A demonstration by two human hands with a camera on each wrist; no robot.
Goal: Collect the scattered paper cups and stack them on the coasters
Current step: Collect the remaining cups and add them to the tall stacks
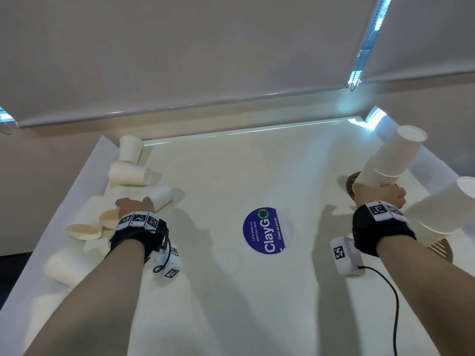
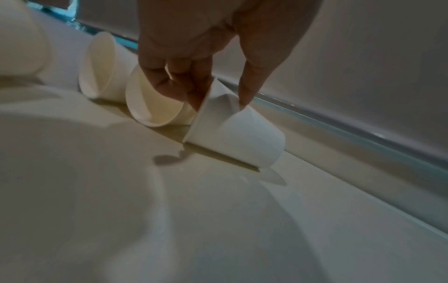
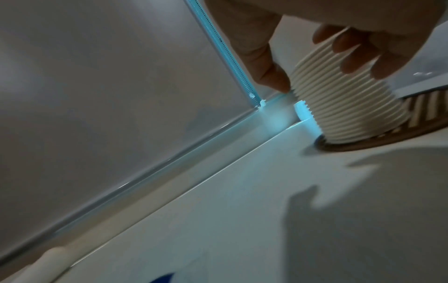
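Several white paper cups lie on their sides along the table's left edge [image 1: 84, 191], such as one cup [image 1: 129, 174] near the back. My left hand [image 1: 135, 205] [image 2: 218, 101] pinches the rim of a tipped cup [image 2: 237, 137] [image 1: 162, 197] between thumb and fingers; its lower side touches the table. Two more tipped cups [image 2: 150, 101] lie just behind it. My right hand [image 1: 380, 192] [image 3: 320, 74] grips a tall stack of upside-down cups [image 1: 390, 160] [image 3: 346, 107] near its base. The stack stands tilted on a brown woven coaster [image 3: 424, 114] [image 1: 350, 181].
A second stack of upside-down cups [image 1: 437, 214] stands on another coaster [image 1: 443, 249] at the right edge. A round blue sticker [image 1: 264, 231] marks the table's middle. A lowered blind [image 1: 180, 60] and window ledge close the back. A black cable [image 1: 390, 286] trails from my right wrist.
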